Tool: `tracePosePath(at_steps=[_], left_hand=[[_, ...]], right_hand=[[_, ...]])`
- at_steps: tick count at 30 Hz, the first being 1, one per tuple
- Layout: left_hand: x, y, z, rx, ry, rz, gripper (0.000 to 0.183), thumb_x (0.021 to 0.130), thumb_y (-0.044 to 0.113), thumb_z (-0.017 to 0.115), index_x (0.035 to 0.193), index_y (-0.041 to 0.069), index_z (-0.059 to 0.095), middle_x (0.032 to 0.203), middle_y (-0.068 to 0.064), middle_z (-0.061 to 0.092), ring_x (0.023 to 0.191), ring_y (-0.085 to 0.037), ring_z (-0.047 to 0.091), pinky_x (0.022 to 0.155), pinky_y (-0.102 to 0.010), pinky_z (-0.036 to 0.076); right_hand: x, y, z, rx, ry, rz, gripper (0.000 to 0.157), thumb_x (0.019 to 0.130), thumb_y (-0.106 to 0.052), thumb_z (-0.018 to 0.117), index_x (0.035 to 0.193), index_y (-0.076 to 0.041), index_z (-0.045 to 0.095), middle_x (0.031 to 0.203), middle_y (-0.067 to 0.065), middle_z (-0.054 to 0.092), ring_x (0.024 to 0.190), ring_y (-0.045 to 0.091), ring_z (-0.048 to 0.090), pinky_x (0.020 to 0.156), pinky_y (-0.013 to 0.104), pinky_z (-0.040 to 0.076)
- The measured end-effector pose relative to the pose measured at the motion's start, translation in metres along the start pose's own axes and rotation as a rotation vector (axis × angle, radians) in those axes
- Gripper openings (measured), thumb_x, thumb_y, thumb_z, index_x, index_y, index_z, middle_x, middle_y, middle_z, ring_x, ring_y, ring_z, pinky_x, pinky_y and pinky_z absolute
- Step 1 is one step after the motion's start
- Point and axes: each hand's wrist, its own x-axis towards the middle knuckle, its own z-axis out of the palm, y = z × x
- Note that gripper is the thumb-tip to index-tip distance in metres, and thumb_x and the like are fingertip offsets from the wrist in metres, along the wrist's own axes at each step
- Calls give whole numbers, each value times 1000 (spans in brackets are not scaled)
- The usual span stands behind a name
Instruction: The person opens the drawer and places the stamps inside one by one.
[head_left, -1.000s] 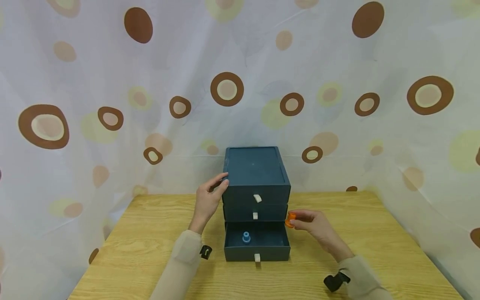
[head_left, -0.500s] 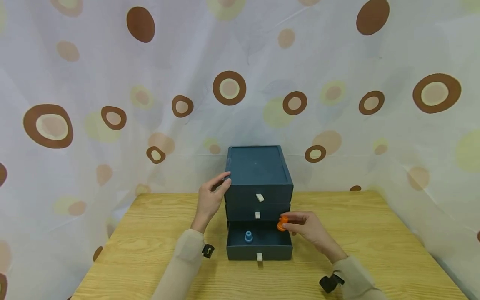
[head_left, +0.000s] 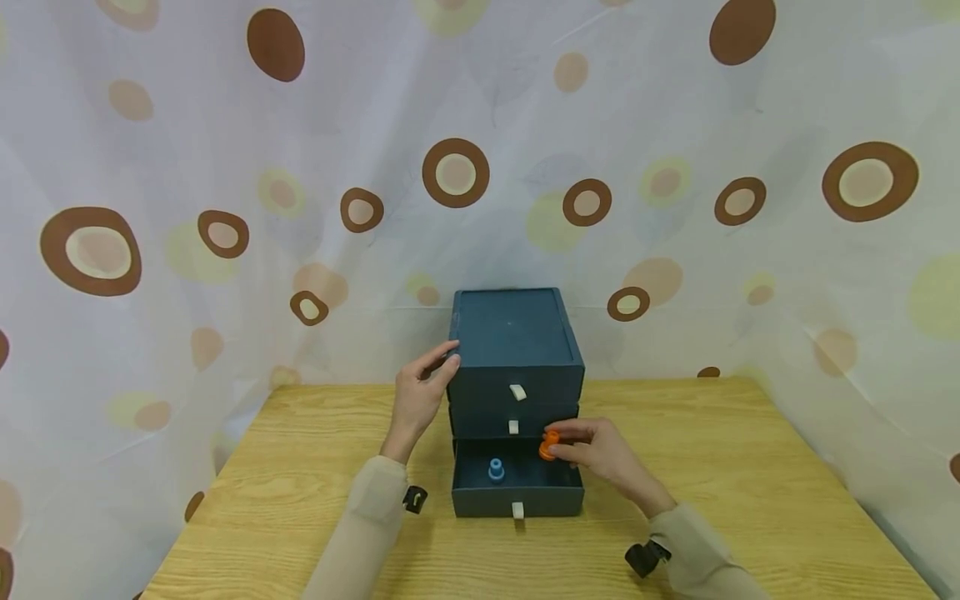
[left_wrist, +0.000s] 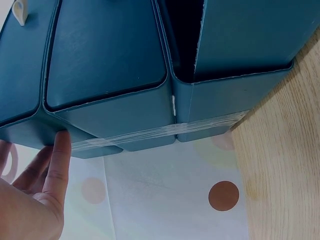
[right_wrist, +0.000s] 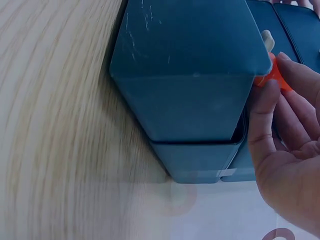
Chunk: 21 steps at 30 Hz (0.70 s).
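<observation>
A dark blue stack of drawers (head_left: 517, 329) stands on the wooden table, its bottom drawer (head_left: 483, 502) pulled out. Inside that drawer, left of middle, a small blue stepped plastic piece (head_left: 497, 472) stands upright. My right hand (head_left: 603, 458) pinches a similar orange piece (head_left: 549, 447) between thumb and fingers, over the drawer's right half. In the right wrist view the drawer's corner partly hides the orange piece (right_wrist: 275, 75). My left hand (head_left: 417, 400) rests straight fingers against the stack's upper left side, with the thumb (left_wrist: 61, 155) laid along that side.
White loop tabs mark the drawer fronts, such as the top tab (head_left: 517, 392). The upper two drawers are closed. Clear tape (left_wrist: 160, 131) runs around the stack's side. Behind the wooden table (head_left: 315, 500) hangs a spotted white curtain (head_left: 525, 108).
My right hand has moved left with the orange piece, from beside the stack's right edge to over the open drawer. The left hand stays at the stack's side.
</observation>
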Motion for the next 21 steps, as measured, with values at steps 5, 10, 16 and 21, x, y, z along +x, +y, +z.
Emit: tracePosePath(at_steps=[5, 10, 16, 21], left_hand=[[0, 0, 0, -5, -1, -5, 34, 95, 37, 64, 127, 28, 67, 135, 2, 62, 118, -20, 60, 105, -49, 45], [0, 1, 0, 0, 0, -3, 34, 95, 39, 64, 127, 29, 67, 135, 2, 61, 119, -20, 59, 105, -49, 45], [0, 0, 0, -11, -2, -8, 35, 95, 40, 64, 128, 27, 67, 136, 0, 61, 120, -22, 59, 105, -51, 45], [1, 0, 0, -9, -16, -30, 37, 97, 34, 63, 131, 21, 65, 139, -4, 59, 122, -26, 58, 107, -51, 43]], right_hand=[[5, -2, 4, -44, 8, -33, 39, 89, -23, 73, 121, -2, 68, 115, 18, 69, 79, 26, 68, 65, 35, 59], [8, -5, 9, -145, 6, -73, 33, 88, -18, 74, 119, -5, 70, 109, 17, 72, 63, 24, 64, 57, 40, 57], [12, -11, 17, -273, -3, -116, 30, 88, -17, 73, 117, -8, 71, 106, 15, 73, 57, 22, 63, 48, 31, 54], [15, -10, 22, -332, -33, -168, 29, 88, -15, 73, 115, -5, 72, 104, 11, 74, 77, 18, 70, 64, 25, 58]])
